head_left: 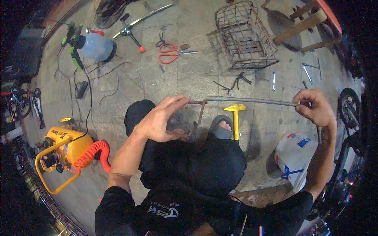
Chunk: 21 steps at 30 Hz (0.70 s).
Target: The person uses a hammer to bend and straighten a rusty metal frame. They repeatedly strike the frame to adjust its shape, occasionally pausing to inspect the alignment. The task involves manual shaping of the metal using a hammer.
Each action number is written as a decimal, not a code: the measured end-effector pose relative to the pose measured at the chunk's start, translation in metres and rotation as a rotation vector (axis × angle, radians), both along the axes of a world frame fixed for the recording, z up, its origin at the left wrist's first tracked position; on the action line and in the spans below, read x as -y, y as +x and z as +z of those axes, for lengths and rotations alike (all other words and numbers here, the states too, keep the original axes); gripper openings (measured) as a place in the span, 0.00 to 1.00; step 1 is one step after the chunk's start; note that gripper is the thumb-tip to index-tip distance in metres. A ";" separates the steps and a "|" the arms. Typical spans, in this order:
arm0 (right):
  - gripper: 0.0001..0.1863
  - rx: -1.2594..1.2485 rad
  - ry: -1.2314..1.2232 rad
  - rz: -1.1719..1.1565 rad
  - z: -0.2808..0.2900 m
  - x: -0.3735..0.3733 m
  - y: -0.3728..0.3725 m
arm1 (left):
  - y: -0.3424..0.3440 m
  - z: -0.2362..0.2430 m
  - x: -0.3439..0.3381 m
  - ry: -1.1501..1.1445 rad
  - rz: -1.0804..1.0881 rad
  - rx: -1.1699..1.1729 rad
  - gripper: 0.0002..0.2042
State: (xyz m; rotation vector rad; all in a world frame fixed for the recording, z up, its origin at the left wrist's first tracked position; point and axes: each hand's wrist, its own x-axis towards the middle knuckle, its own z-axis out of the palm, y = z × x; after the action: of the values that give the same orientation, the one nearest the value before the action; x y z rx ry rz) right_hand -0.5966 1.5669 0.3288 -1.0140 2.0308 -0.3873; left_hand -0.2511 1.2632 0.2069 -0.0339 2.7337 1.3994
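Note:
My left hand point(163, 118) is curled round a rusty bent metal piece point(202, 113), whose lower part is dark and partly hidden by the fingers. Between thumb and fingers, my right hand point(318, 108) pinches the far right end of a long grey metal rod point(252, 100). The rod lies nearly level across the front of me, and its left end meets or overlaps the rusty piece; whether they are joined I cannot tell. Below the rod, a yellow hammer point(236, 118) stands out against the floor beside my sandalled foot point(221, 126).
Red-handled scissors point(169, 53), a metal T-shaped tool point(128, 31) and a wire basket point(246, 37) lie ahead. Wrenches point(274, 80) rest at right, near a white bucket point(295, 153). A sprayer bottle point(94, 47) and yellow air compressor point(69, 147) with coiled red hose point(103, 151) stand left.

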 end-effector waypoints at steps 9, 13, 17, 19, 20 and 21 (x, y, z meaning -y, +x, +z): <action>0.07 0.140 -0.074 -0.258 -0.017 0.005 0.029 | 0.025 -0.016 -0.008 0.092 0.060 -0.032 0.44; 0.06 0.165 -0.084 -0.315 -0.020 0.007 0.033 | 0.030 -0.022 -0.004 0.084 0.070 -0.056 0.45; 0.06 0.158 -0.055 -0.327 -0.029 0.004 0.038 | 0.029 -0.023 -0.002 0.120 0.060 -0.064 0.45; 0.07 0.021 -0.008 -0.205 -0.035 0.001 0.040 | 0.029 -0.023 -0.003 0.097 0.055 -0.015 0.46; 0.08 -0.050 0.014 -0.145 -0.039 -0.001 0.041 | 0.029 -0.024 -0.003 0.083 0.052 0.014 0.46; 0.08 -0.045 0.030 -0.157 -0.043 -0.002 0.042 | 0.029 -0.024 -0.004 0.083 0.043 0.018 0.46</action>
State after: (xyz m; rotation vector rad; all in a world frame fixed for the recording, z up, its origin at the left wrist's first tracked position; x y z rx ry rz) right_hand -0.5544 1.5685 0.2856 -0.8545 2.1583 -0.4184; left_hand -0.2218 1.2667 0.1830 -0.1006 2.6732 1.5140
